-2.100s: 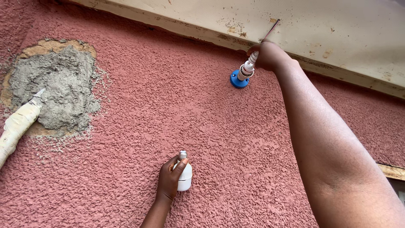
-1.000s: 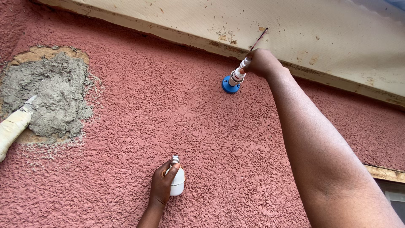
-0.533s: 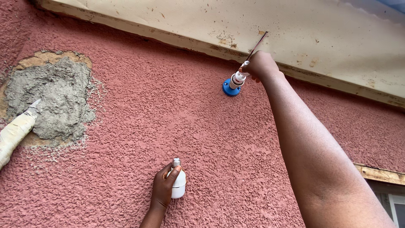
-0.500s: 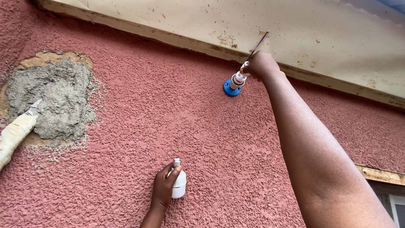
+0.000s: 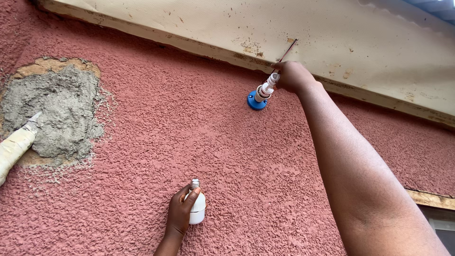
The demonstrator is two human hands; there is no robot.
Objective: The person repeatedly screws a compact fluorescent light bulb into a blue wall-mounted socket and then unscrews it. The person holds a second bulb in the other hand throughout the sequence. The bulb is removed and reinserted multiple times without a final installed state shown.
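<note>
My right hand (image 5: 291, 76) reaches up to a white lamp holder (image 5: 265, 88) that sticks out from a blue round base (image 5: 256, 102) on the red rough-plastered wall (image 5: 189, 128); its fingers close on the holder's outer end. A thin wire (image 5: 286, 51) runs from there up over the cream fascia board. Lower down, my left hand (image 5: 180, 213) grips a white light bulb (image 5: 196, 206) with its metal screw cap pointing up, held close to the wall.
A grey cement patch (image 5: 52, 114) fills a hole in the wall at left, with a pale pipe end (image 5: 16, 147) coming out of it. A cream fascia board (image 5: 332, 42) runs along the top. A wooden frame edge (image 5: 431, 199) shows at lower right.
The view has drifted slightly, and my right hand has stayed on the lamp holder. My left hand keeps the bulb in much the same place low on the wall.
</note>
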